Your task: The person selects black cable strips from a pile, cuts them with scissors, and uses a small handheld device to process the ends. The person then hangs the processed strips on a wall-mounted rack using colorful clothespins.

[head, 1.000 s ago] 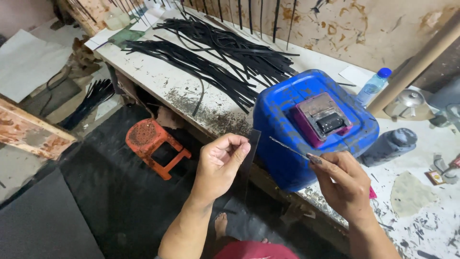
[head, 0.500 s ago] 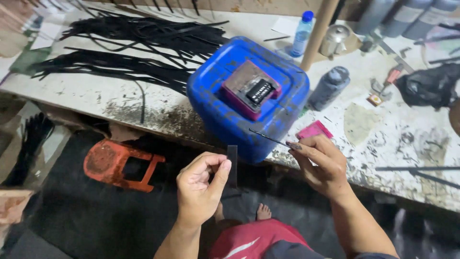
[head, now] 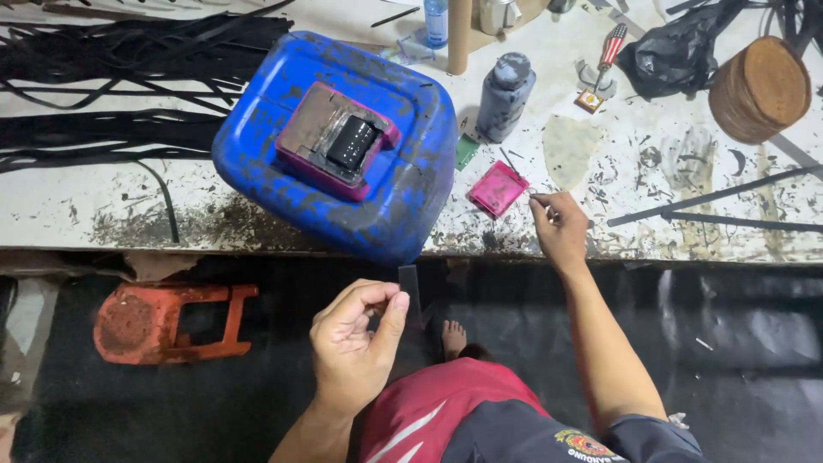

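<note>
Below the bench edge, the left hand pinches a short black strip upright; farther right, the right hand, fingers curled, rests on the stained workbench beside a pink tray.

Left hand hovering low in front of the body, off the near edge of the workbench, thumb and fingertips pinching together, palm turned inward, forearm rising from the bottom of the view. Right hand reaching forward over the near edge of the workbench, back of the hand up, fingers curling and pinching lightly, arm stretching nearly straight from the shoulder.
</note>
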